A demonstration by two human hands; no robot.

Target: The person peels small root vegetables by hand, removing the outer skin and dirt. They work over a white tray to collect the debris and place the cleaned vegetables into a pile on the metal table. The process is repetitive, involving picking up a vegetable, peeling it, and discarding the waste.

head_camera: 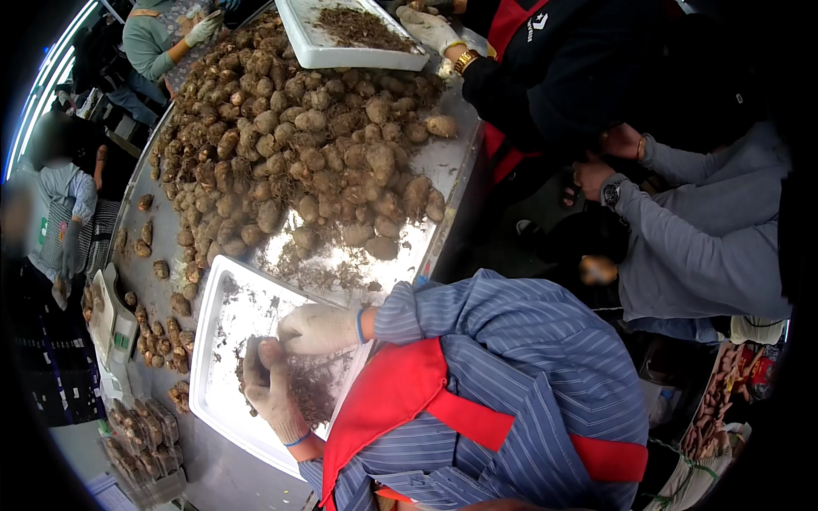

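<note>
My left hand [273, 386], in a soiled pale knit glove, curls over a white foam tray [203, 358]. A small brown tuber [271, 351] appears to sit between its thumb and dirt-darkened fingers. Close against it is my right hand [319, 329], gloved too, its fingers bent inward; whether they grip anything is hidden. Dark soil and root scraps [313, 389] are scattered over the tray floor beneath both hands. Beyond the tray rises a large heap of hairy brown tubers, seemingly taro [307, 140], on a metal table [217, 466].
A second foam tray [364, 61] with root debris rests on the heap's far side, near a co-worker's gloved hand [428, 29]. Left are a scale [118, 326], loose tubers [160, 345] and clear packs [144, 434]. Another person's bare hands [597, 172] are at right.
</note>
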